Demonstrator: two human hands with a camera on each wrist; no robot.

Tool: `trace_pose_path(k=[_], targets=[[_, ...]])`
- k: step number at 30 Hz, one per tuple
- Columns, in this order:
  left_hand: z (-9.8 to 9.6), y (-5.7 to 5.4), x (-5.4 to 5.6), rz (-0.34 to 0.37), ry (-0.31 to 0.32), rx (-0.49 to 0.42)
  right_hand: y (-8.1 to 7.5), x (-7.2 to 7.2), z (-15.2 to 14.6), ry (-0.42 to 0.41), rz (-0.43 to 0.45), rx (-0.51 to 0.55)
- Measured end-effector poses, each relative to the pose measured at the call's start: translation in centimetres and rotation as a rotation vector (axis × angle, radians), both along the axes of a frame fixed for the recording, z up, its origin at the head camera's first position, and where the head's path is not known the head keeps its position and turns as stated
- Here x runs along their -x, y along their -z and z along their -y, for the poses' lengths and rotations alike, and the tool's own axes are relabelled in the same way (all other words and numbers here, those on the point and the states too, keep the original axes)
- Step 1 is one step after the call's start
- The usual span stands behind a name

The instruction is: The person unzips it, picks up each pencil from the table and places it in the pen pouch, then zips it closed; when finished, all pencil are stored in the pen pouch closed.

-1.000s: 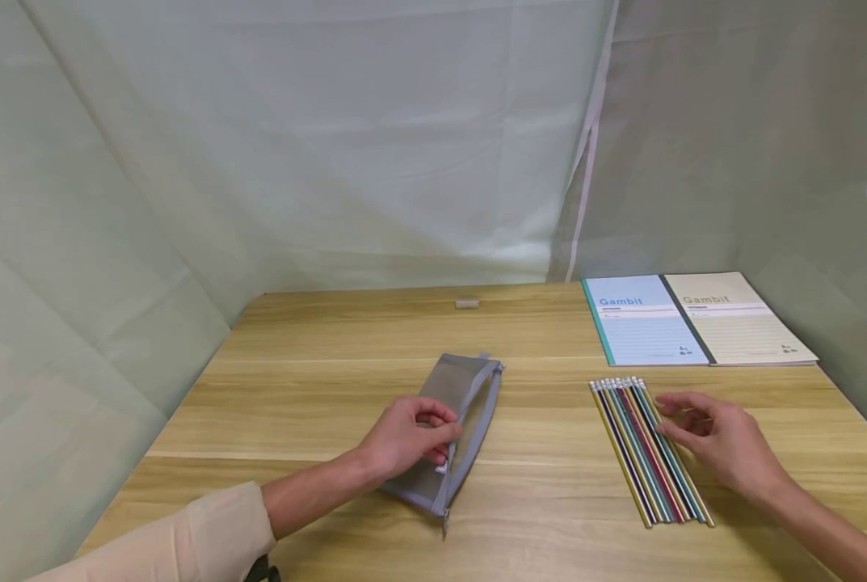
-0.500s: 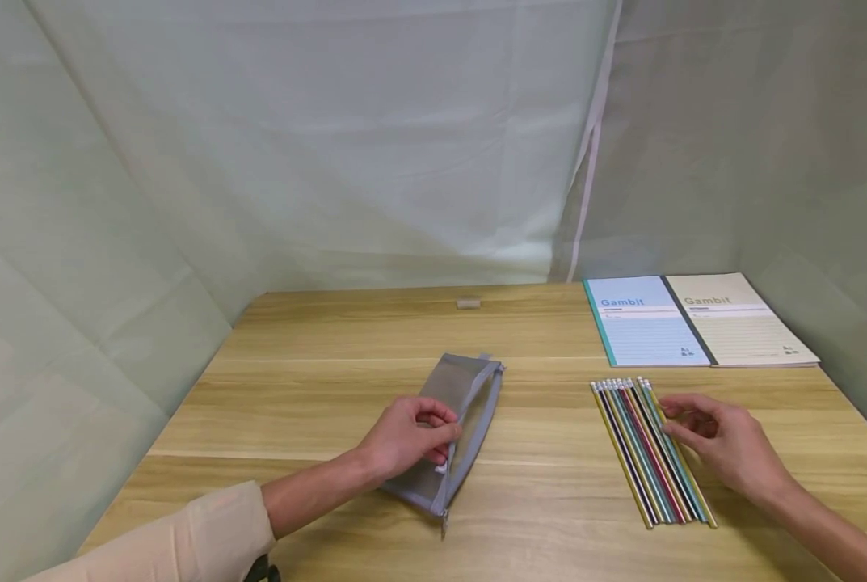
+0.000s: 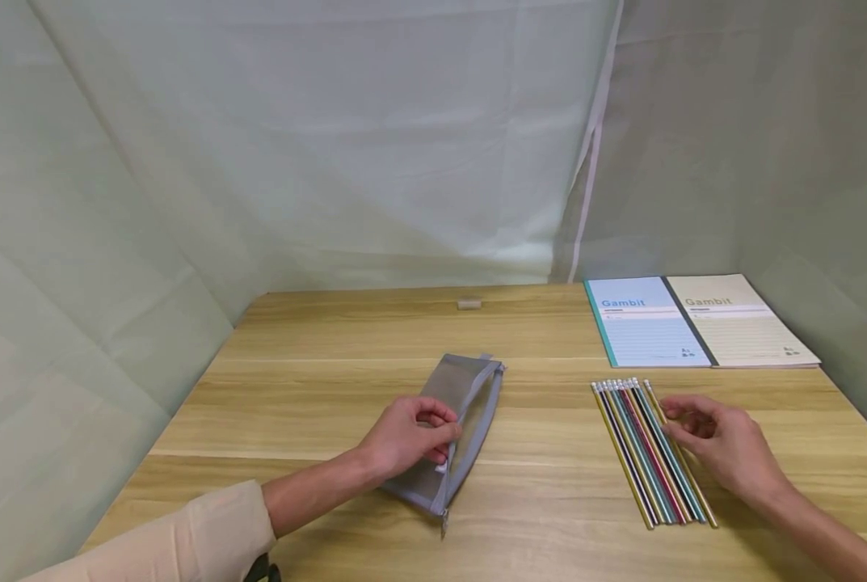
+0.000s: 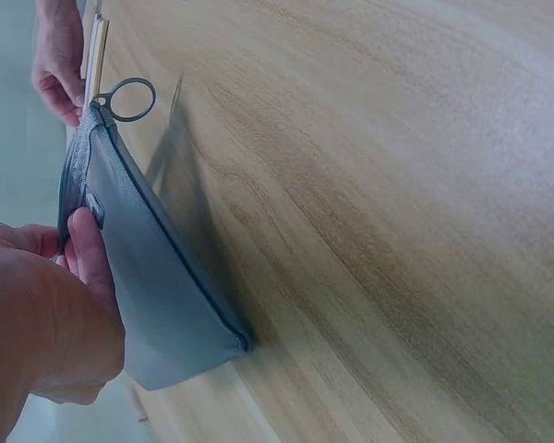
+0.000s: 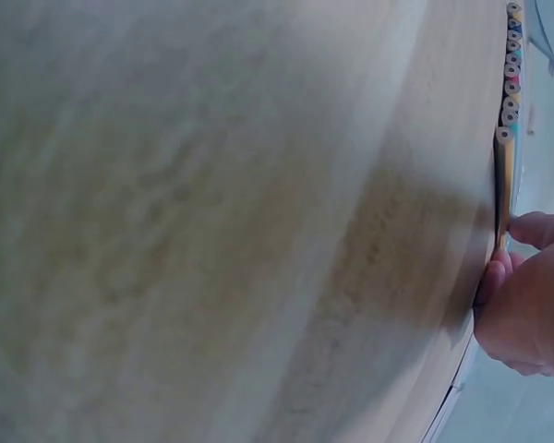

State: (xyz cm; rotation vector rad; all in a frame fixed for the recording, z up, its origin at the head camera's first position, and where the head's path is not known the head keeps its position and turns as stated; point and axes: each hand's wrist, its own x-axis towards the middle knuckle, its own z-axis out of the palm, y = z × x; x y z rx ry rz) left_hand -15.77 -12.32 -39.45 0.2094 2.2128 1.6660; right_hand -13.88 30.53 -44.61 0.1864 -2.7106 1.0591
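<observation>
My left hand [image 3: 411, 436] pinches the edge of a grey zippered pencil case [image 3: 451, 380], which lies with its mouth parted. The left wrist view shows the case [image 4: 162, 305] tilted up off its side, a ring pull at its top corner. On the right, a row of several striped pencils [image 3: 631, 453] lies side by side, eraser ends away from me. My right hand [image 3: 727, 444] holds the yellow outermost pencil [image 3: 696, 487] between thumb and fingers. In the right wrist view that pencil [image 5: 505, 175] stands slightly apart from the row and remains at table level.
Two notebooks, one blue [image 3: 644, 339] and one beige [image 3: 738, 335], lie at the back right. A small pale eraser-like block [image 3: 469, 305] sits near the table's back edge. Fabric curtains [image 3: 404, 162] enclose the wooden table [image 3: 295, 388] behind and at the sides.
The yellow pencil at the row's right end has shifted slightly right, leaving a narrow gap at its eraser end. My left hand and the pencil case stay put.
</observation>
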Motion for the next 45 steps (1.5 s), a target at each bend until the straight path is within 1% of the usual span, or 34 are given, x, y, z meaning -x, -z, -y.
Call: trace_pose_path(k=[8,18,25,30,36,39,41,45], targets=[[-0.1,0.1,0.1,-0.002,-0.002,0.001,0.3,0.1,0.2,0.063,-0.014,-0.001],[-0.1,0.1,0.1,-0.003,-0.005,0.012,-0.2,0.4,0.3,0.123,0.001,-0.076],[0.0,0.1,0.2,0.002,-0.006,0.003,-0.7,1.0,0.3,0.137,0.015,-0.096],[0.0,0.1,0.1,0.003,-0.004,-0.009,-0.9,1.0,0.2,0.134,0.036,-0.099],[0.0,0.0,0.0,-0.004,-0.003,-0.004,-1.1,1.1,-0.3,0.136,0.102,-0.054],[-0.1,0.1,0.0,-0.002,-0.006,0.004,-1.3,1.2,-0.6,0.153,0.159,-0.006],[-0.1,0.1,0.0,-0.002,-0.008,0.008,-1.5,1.3,-0.8,0.162,0.202,0.043],[-0.1,0.1,0.0,-0.004,-0.008,0.013,-1.8,1.3,-0.9,0.173,0.312,0.177]])
